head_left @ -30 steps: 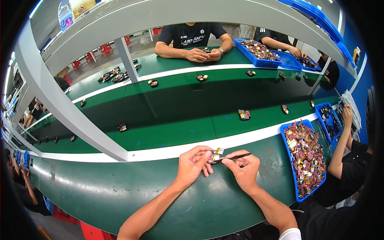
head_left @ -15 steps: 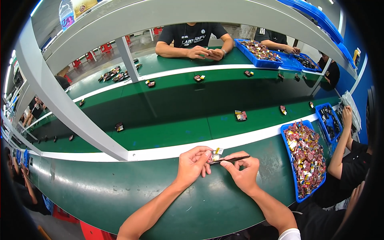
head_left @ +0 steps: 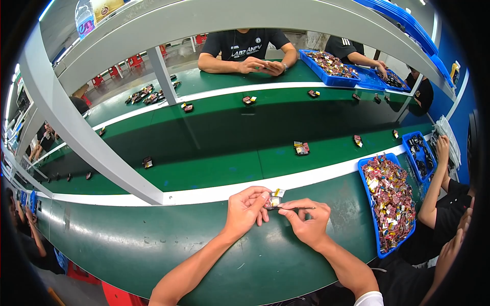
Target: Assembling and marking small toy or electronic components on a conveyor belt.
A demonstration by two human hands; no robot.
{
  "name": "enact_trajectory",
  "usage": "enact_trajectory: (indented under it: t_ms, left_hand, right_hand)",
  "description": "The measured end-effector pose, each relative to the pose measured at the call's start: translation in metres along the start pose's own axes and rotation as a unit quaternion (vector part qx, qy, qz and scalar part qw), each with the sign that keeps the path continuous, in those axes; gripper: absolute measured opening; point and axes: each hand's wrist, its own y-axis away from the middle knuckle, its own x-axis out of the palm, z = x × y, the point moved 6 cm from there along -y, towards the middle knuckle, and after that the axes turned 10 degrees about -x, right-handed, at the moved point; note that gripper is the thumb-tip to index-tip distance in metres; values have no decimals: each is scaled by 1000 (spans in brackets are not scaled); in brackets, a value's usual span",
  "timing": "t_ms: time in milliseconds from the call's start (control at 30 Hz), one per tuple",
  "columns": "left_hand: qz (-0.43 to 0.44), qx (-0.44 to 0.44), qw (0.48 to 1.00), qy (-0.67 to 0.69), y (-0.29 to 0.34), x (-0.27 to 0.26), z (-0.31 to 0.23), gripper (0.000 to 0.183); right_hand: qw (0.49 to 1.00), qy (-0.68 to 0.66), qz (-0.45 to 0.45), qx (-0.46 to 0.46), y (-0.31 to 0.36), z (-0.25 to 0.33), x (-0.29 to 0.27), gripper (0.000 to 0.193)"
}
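My left hand (head_left: 243,210) pinches a small electronic part (head_left: 273,201) between thumb and fingers, above the green worktable (head_left: 173,245). The part looks reddish and dark, with a white and yellow tag at its top. Close on its right, my right hand (head_left: 309,224) grips a slim black tool (head_left: 304,208), perhaps tweezers, held nearly level. The tool's tip points left and is at the part's lower right edge; whether it touches is too small to tell. My fingers hide some of both things.
Beyond the white rail (head_left: 224,191) runs a green conveyor belt (head_left: 214,168) with spaced small parts. At right stand a blue tray (head_left: 378,239) heaped with reddish parts and another blue tray (head_left: 408,136) of black pieces. A grey post (head_left: 102,137) rises at left. Co-workers sit opposite and at right.
My right hand's grip on the tool has shifted: fingers are straighter and less of the tool shows. Parts on the belt have moved left. My left hand stays put.
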Motion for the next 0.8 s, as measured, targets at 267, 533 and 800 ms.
enact_trajectory:
  t_ms: [267, 533, 800]
  left_hand:
    - [12, 4, 999, -40, 2, 6, -5, 23]
    - [-16, -12, 997, -69, 1, 8, -3, 24]
    - [-26, -23, 996, -81, -3, 10, -6, 18]
  right_hand:
    - [995, 34, 7, -96, -3, 10, -1, 12]
    - [991, 45, 11, -125, -3, 14, -1, 14]
    - [989, 49, 18, -135, -3, 11, 1, 14]
